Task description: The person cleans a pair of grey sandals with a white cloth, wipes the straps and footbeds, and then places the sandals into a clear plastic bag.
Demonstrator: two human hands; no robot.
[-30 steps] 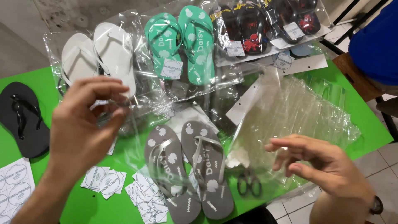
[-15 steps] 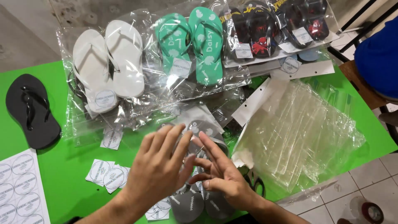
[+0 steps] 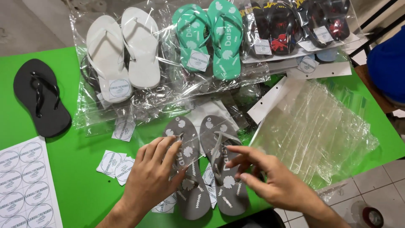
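At the far left of the green desk (image 3: 76, 169) lies a sheet of round stickers (image 3: 25, 183), and above it a single black sandal (image 3: 40, 98) rests on its own. A little further along, loose cut stickers (image 3: 114, 164) sit in a small heap, with a bagged pair of white sandals (image 3: 123, 52) behind them near the back edge. The left hand (image 3: 154, 179) comes next, fingers spread fairly wide and laid flat over the left one of the grey sandals (image 3: 206, 164), holding nothing that I can make out beyond pressing on it, perhaps through a clear film. The pair lies side by side at the front edge, toes pointing away, directly under and between both hands. Behind them sits a bagged green pair (image 3: 211, 38). The right hand (image 3: 270, 179) hovers low over the right grey sandal, fingers loosely open and pointing left, its fingertips at the strap. To the right a stack of clear plastic bags (image 3: 316, 126) fans out, and dark printed sandals (image 3: 291, 23) lie bagged at the back.
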